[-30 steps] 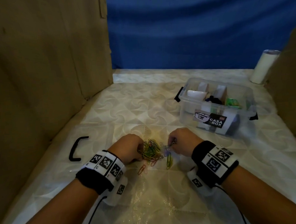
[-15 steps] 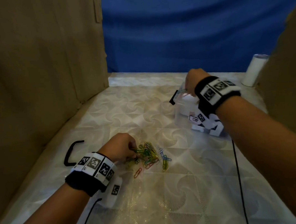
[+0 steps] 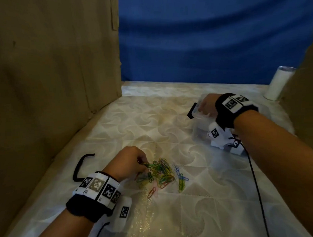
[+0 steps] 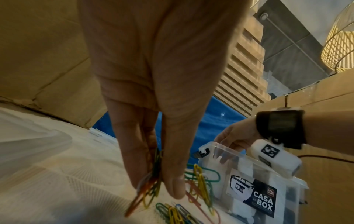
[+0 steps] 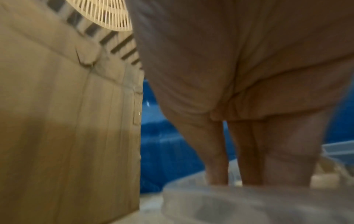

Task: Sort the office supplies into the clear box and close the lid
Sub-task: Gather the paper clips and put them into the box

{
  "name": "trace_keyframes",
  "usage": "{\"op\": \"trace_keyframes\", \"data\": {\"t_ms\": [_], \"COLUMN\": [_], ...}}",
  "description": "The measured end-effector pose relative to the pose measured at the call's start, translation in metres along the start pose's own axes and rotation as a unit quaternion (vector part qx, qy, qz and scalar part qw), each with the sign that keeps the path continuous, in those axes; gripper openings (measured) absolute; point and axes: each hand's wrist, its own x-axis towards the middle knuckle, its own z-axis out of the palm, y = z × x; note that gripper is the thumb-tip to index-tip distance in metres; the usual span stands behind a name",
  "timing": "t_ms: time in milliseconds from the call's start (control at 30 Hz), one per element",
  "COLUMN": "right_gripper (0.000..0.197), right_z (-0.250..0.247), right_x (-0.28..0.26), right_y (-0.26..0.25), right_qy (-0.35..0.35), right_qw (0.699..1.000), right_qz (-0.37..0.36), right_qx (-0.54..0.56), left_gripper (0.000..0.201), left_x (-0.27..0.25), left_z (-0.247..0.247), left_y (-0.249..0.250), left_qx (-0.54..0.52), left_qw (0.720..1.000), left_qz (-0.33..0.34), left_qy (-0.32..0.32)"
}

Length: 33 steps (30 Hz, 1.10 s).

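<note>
Paperclips (image 3: 163,173) beside the box (image 3: 198,129) are light, slippery; our left fingers (image 4: 172,178) pinch several; right fingers (image 4: 220,153) dip inside, hold untellable.

I am seeing a table (image 3: 127,123) with a pale swirl-patterned cover. Directly on it are lying a heap of coloured paper clips (image 3: 163,173), a black curved handle (image 3: 81,167) near the left, the clear box (image 3: 198,132), and a white cylinder (image 3: 278,84) at the far right.
</note>
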Motion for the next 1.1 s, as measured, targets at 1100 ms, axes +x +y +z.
{"op": "trace_keyframes", "data": {"t_ms": [1100], "right_gripper": [0.077], "right_z": [0.082], "right_x": [-0.079], "right_y": [0.110], "right_qy": [0.233], "right_qw": [0.949], "right_qz": [0.164], "right_qx": [0.132], "left_gripper": [0.035], "left_x": [0.198], "left_z": [-0.007], "left_y": [0.224], "left_qx": [0.349], "left_qw": [0.927], "left_qz": [0.131], "left_qy": [-0.026]}}
